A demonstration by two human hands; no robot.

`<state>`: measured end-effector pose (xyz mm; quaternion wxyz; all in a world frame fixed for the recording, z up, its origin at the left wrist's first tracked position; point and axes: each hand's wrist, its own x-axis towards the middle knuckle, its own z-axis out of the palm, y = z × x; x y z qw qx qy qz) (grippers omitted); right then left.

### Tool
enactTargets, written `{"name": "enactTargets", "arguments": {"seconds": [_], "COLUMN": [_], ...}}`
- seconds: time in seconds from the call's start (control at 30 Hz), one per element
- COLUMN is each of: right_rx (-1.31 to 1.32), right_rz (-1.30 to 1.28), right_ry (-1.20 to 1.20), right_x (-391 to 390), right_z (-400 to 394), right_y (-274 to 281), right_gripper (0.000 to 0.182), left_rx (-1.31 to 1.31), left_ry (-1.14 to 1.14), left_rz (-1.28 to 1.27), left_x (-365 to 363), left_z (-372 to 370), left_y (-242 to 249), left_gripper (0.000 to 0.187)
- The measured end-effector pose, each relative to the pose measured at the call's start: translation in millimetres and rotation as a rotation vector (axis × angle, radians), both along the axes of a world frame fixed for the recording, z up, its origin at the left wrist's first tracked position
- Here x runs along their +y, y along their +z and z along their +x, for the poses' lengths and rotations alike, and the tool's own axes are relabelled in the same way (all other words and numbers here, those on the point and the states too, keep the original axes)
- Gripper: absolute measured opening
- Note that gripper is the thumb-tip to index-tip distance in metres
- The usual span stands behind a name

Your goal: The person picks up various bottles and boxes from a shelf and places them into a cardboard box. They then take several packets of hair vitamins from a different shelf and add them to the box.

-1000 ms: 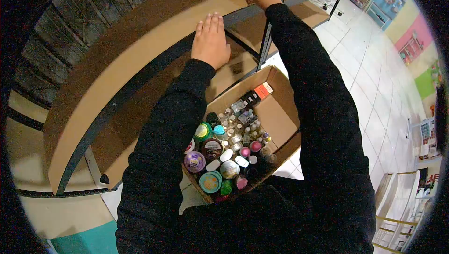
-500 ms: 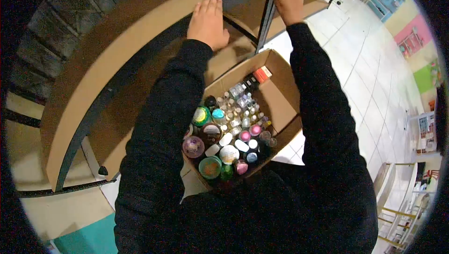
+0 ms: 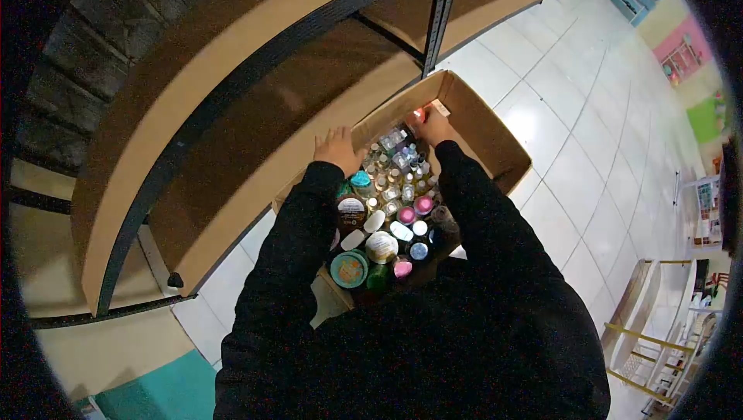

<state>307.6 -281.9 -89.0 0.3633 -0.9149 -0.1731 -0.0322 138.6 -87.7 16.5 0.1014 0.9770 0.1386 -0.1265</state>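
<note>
a small, bright orange box (image 3: 419, 115) meets the right hand (image 3: 436, 126), grip unclear; left hand (image 3: 338, 149), fingers spread, at the cardboard carton (image 3: 489, 120) of lidded jars (image 3: 350, 269) and clear bottles (image 3: 392, 192).

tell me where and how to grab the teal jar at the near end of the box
Probably best by its rim, from above, fingers spread around the edge: the teal jar shows its round top face-up, while the white lid and green item crowd its right side.
</note>
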Motion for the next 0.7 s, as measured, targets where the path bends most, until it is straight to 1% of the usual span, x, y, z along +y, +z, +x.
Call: {"name": "enactTargets", "arguments": {"seconds": [0.03,0.07,0.17,0.27,0.37,0.4,0.5,0.53,0.6,0.67,0.7], "right_rx": [-0.019,0.053,0.083,0.043,0.045,0.051,-0.101,-0.107,-0.394,-0.555,-0.634], "right_rz": [-0.02,-0.104,-0.129,-0.11,-0.088,-0.049,0.05,0.152,0.225,0.357,0.403], "right_ry": [0.035,0.027,0.023,0.099,0.168,0.176,0.01,-0.09,-0.167,-0.2,-0.184], "right_x": [4.2,8.3,20.6,22.3,22.9,24.1,23.8,27.6,32.2,38.5,41.9], "right_z": [-6.8,-11.1,-4.1,-12.8,-5.5,-3.7,-14.4,-9.3,11.3,31.7,40.3], "right_y": [1.5,3.7,-31.9,-19.9,-36.3,-40.8,2.9,15.1,44.4,97.9,128.9], "right_gripper": [0.037,0.037,0.042,0.041,0.04,0.04,0.04,0.036,0.03,0.026,0.027], "left_rx": [0.11,0.056,0.042,0.102,0.059,0.066,0.066,0.047,0.041,0.041,0.041], "left_ry": [0.058,0.023,0.003,-0.009,-0.032,-0.06,-0.066,-0.076,-0.079,-0.073,-0.067], "left_rz": [-0.08,-0.102,-0.103,-0.202,-0.215,-0.228,-0.255,-0.192,-0.151,-0.136,-0.144], "left_x": [2.9,9.5,8.5,15.4,21.6,22.2,21.3,19.3,18.6,19.0,18.7], "left_z": [-3.3,-6.9,-4.8,-3.3,-2.2,-3.1,-6.2,-7.8,-6.6,-7.3,-7.5], "left_y": [-4.9,-18.6,-18.8,-9.4,-25.3,-23.2,-23.5,-23.1,-24.6,-26.0,-25.4], "left_gripper": [0.078,0.08,0.081,0.081,0.081,0.079,0.078,0.077,0.076,0.075,0.074]}}
